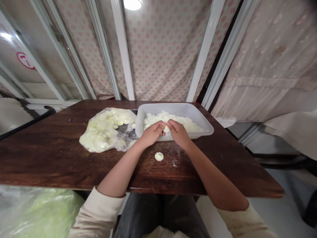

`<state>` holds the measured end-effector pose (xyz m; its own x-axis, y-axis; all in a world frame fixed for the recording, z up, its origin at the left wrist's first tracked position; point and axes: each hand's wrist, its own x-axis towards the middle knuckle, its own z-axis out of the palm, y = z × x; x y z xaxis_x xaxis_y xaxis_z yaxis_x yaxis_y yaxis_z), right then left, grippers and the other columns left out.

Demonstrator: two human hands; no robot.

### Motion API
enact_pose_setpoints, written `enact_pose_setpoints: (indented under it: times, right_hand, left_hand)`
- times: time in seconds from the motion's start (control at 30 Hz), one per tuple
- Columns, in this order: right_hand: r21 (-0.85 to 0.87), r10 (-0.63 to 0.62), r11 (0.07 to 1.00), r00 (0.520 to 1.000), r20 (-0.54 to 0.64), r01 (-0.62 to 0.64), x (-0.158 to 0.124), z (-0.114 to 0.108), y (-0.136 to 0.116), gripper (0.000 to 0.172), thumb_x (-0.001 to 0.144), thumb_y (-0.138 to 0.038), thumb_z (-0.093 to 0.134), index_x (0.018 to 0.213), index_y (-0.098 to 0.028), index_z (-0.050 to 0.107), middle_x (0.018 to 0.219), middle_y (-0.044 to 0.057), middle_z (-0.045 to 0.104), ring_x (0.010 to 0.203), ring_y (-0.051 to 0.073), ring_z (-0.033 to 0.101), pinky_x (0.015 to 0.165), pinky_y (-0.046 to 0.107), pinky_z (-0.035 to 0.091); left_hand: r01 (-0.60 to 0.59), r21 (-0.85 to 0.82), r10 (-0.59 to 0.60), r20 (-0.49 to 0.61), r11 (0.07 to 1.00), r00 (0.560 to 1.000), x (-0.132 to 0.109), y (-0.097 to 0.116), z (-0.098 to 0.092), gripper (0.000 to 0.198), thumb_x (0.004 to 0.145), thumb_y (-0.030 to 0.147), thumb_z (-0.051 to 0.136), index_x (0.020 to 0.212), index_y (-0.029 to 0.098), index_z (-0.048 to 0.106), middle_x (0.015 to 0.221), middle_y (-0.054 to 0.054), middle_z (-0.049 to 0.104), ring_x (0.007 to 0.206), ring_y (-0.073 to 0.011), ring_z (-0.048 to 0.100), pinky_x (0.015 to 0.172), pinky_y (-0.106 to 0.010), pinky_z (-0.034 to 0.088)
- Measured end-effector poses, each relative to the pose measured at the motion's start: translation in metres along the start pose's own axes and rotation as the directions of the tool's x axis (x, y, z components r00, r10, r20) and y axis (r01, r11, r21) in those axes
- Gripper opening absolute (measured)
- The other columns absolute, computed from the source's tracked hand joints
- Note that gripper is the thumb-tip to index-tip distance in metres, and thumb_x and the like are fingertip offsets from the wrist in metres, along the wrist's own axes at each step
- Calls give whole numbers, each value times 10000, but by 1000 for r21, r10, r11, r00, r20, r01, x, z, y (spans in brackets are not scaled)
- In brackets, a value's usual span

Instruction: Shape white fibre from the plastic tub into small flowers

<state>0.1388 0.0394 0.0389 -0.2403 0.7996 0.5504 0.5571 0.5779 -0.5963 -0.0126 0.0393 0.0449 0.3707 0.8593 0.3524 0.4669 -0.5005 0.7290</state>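
Both hands meet over the near rim of a white plastic tub (173, 106). My left hand (154, 133) and my right hand (177, 132) pinch a small white scalloped flower-shaped piece (166, 129) between thumbs and fingers; the fingers partly hide it. Inside the tub lies a heap of white pieces (162, 116), too small to make out singly. A similar white flower-shaped piece with a yellow-green centre (159, 156) rests on the table just below my hands. Left of the tub, a clear plastic bag (99, 132) bulges with pale yellow-white pieces.
The dark brown wooden table (49, 152) has whitish crumbs near its front edge. Below its left front corner sits a large clear bag with light green contents (49, 211). Dotted curtains (163, 49) hang behind the table. A black chair arm (29, 122) stands at the left.
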Motion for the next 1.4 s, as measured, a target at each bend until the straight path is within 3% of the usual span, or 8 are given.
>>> enact_pose_setpoints:
  times: [0.17,0.33,0.43,0.57,0.67,0.8,1.0,1.4]
  right_hand:
    - [-70,86,994,996,-26,-87,-3,4,-2,325,897,-409,297,644,-206,323,564,-12,380,555,149,385,536,268,262]
    - [-26,3,1000,998,58,-1,-4,1,0,358,911,-446,230,666,-202,326,614,-8,398,603,144,406,568,265,288]
    - [-11,-61,998,992,110,63,-4,-2,1,348,904,-456,257,673,-202,320,651,-3,410,674,154,421,631,274,320]
    - [-11,-57,998,987,148,60,-2,-2,3,323,895,-438,291,678,-202,332,662,1,419,690,158,422,648,281,329]
    - [38,-3,999,995,105,0,-1,1,4,320,894,-432,283,684,-201,352,652,-4,424,655,149,429,625,275,329]
    - [65,99,993,995,28,-100,-1,4,5,337,881,-441,306,652,-199,349,587,-18,398,591,138,411,579,264,308]
    - [68,138,988,990,-2,-138,-3,6,2,364,874,-460,311,660,-194,441,599,-2,465,607,148,440,585,269,306]
    - [126,157,977,980,126,-172,0,3,7,347,842,-485,347,643,-202,338,578,-31,370,559,122,375,556,254,293]
  left_hand:
    - [24,-132,-12,87,991,996,1,0,-2,346,858,477,335,698,183,422,629,25,481,570,-93,416,585,-234,353]
    - [78,-281,-42,133,957,990,2,-1,-3,355,845,483,363,670,175,384,568,42,422,524,-78,369,547,-226,311]
    - [77,-270,-48,113,960,992,3,-2,-3,362,845,488,357,679,170,406,550,42,427,517,-80,373,542,-227,305]
    - [64,-221,-42,104,973,994,2,0,-2,413,860,508,296,718,162,472,557,30,452,538,-90,398,572,-237,322]
    - [61,-205,-40,103,977,994,0,2,-1,460,870,521,236,742,161,491,588,18,481,558,-93,408,597,-242,332]
    - [58,-161,-36,138,985,990,-1,3,-2,407,846,524,331,719,165,473,619,24,487,544,-81,380,577,-234,320]
    - [84,-181,-57,152,980,987,0,4,-2,417,841,523,338,673,161,458,593,28,452,528,-76,359,557,-233,303]
    - [98,-208,-83,77,973,994,1,2,-1,434,840,526,317,748,151,516,562,28,425,522,-87,376,532,-232,308]
